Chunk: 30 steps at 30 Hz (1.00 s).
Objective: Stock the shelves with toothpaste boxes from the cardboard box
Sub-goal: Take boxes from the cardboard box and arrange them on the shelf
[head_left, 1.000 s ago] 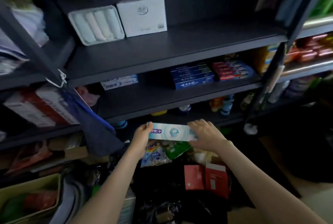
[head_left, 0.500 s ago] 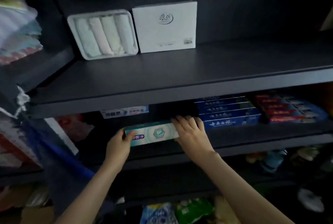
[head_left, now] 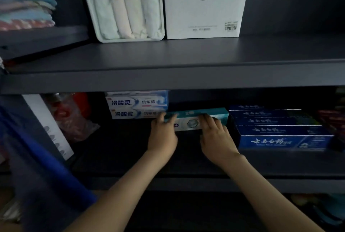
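A teal and white toothpaste box lies lengthwise deep on the dark middle shelf, between the white and blue toothpaste boxes on its left and the stack of dark blue toothpaste boxes on its right. My left hand grips the box's left end, fingers curled over its top. My right hand holds the right half of the box, with its fingers laid over the top edge. The cardboard box is out of view.
On the shelf above stand a tray of rolled white towels and a white square box. Red packets in clear wrap and a white carton sit at the left. A blue cloth hangs at lower left.
Both hands have carried the teal toothpaste box up from below the shelves and pushed it back into the middle shelf, between the two groups of boxes. The view has moved closer.
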{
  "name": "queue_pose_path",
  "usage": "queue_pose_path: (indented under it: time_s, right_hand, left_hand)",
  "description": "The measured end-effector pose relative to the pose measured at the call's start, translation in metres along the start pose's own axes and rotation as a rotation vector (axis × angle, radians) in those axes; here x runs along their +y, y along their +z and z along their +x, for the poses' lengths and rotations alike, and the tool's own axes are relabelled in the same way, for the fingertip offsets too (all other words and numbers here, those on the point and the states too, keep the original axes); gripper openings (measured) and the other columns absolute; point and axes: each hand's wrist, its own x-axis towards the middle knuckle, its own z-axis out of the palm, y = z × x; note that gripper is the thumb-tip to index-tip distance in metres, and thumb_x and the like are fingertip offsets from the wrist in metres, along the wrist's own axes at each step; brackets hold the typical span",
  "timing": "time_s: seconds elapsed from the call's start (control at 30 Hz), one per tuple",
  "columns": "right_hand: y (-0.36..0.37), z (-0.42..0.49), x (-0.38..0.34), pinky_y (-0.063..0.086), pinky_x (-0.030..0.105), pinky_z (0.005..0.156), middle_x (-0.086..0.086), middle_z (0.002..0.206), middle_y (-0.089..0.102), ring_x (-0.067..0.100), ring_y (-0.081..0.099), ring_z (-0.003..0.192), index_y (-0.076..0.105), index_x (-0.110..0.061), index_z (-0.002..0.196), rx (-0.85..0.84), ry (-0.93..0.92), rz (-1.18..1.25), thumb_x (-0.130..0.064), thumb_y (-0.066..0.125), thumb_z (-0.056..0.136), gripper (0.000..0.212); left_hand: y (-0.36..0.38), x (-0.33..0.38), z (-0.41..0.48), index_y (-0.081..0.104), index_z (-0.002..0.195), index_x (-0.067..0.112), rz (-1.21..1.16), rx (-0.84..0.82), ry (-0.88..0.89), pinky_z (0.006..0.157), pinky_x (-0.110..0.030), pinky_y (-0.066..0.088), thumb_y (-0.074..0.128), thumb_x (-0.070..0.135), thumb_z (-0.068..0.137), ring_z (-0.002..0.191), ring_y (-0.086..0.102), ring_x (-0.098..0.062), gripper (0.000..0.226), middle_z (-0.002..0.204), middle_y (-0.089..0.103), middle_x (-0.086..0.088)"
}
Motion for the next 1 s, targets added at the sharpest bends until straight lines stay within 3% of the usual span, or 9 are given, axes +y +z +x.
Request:
queue_pose_path:
  time_s: [0.07,0.47,0.53,0.63,0.73,0.8,0.9,1.0]
  right_hand:
    - [0.001,0.004,0.002,0.020,0.036,0.115,0.003,0.156,0.010,0.023,0.018,0.140,0.006,-0.015,0.151,-0.002,0.025,0.035,-0.021,0.041,0.096,0.065]
    - [0.000,0.013,0.014,0.018,0.034,0.115,0.003,0.156,0.011,0.022,0.014,0.142,0.009,-0.015,0.151,0.017,0.134,0.128,-0.012,0.046,0.091,0.070]
    - [-0.001,0.015,0.016,0.014,0.034,0.117,0.003,0.158,0.006,0.022,0.007,0.145,0.006,-0.015,0.151,-0.013,0.167,0.188,-0.011,0.046,0.090,0.073]
    - [-0.006,0.012,0.014,0.002,0.032,0.117,0.004,0.160,-0.003,0.021,-0.006,0.147,-0.001,-0.015,0.152,-0.035,0.149,0.222,-0.016,0.044,0.094,0.073]
    - [-0.013,-0.005,0.006,0.001,0.031,0.117,0.008,0.160,-0.001,0.021,-0.005,0.147,0.001,-0.011,0.152,-0.006,0.062,0.239,-0.019,0.040,0.097,0.068]
    - [-0.020,-0.027,0.002,0.010,0.033,0.118,0.012,0.157,0.017,0.025,0.012,0.146,0.018,-0.007,0.150,0.054,0.037,0.295,-0.016,0.039,0.095,0.060]
    - [-0.030,-0.085,0.012,0.038,0.034,0.107,0.011,0.135,0.050,0.023,0.045,0.122,0.046,-0.005,0.135,0.212,0.058,0.396,-0.020,0.034,0.089,0.050]
    - [-0.038,-0.173,0.035,0.035,0.024,0.097,0.008,0.118,0.056,0.016,0.045,0.106,0.054,-0.005,0.125,0.258,0.182,0.471,-0.017,0.038,0.088,0.042]
  left_hand:
    - [0.001,0.000,0.006,0.027,0.150,0.025,0.025,-0.074,0.016,0.111,-0.032,0.030,0.043,-0.001,0.092,0.137,0.027,-0.027,0.066,0.155,0.014,-0.004]
    - [0.015,0.011,0.031,0.029,0.149,0.021,-0.055,-0.141,0.061,0.111,-0.032,0.033,0.047,-0.009,0.085,0.137,0.029,-0.026,0.073,0.154,0.016,-0.003]
    - [0.016,0.015,0.032,0.024,0.151,0.023,-0.052,-0.192,0.055,0.113,-0.033,0.030,0.047,-0.008,0.085,0.141,0.023,-0.026,0.077,0.156,0.009,-0.003]
    - [0.011,0.024,0.030,0.007,0.153,0.031,-0.008,-0.270,-0.034,0.119,-0.041,0.016,0.049,-0.003,0.088,0.147,-0.003,-0.026,0.084,0.159,-0.013,0.000]
    - [0.002,0.041,0.009,-0.003,0.153,0.028,0.054,-0.206,-0.049,0.120,-0.043,0.006,0.049,0.004,0.091,0.145,-0.014,-0.028,0.084,0.157,-0.022,-0.003]
    - [0.001,0.056,-0.022,0.011,0.153,0.021,-0.030,-0.095,0.033,0.120,-0.037,0.011,0.049,0.004,0.091,0.146,0.000,-0.029,0.075,0.160,-0.005,-0.009]
    - [0.012,0.084,-0.089,0.045,0.138,0.011,-0.204,0.033,0.191,0.111,-0.025,0.026,0.049,0.009,0.088,0.132,0.039,-0.027,0.050,0.144,0.040,-0.014]
    - [0.030,0.125,-0.165,0.049,0.127,0.013,-0.376,-0.110,0.284,0.104,-0.013,0.027,0.043,0.021,0.083,0.116,0.046,-0.013,0.045,0.126,0.055,-0.009]
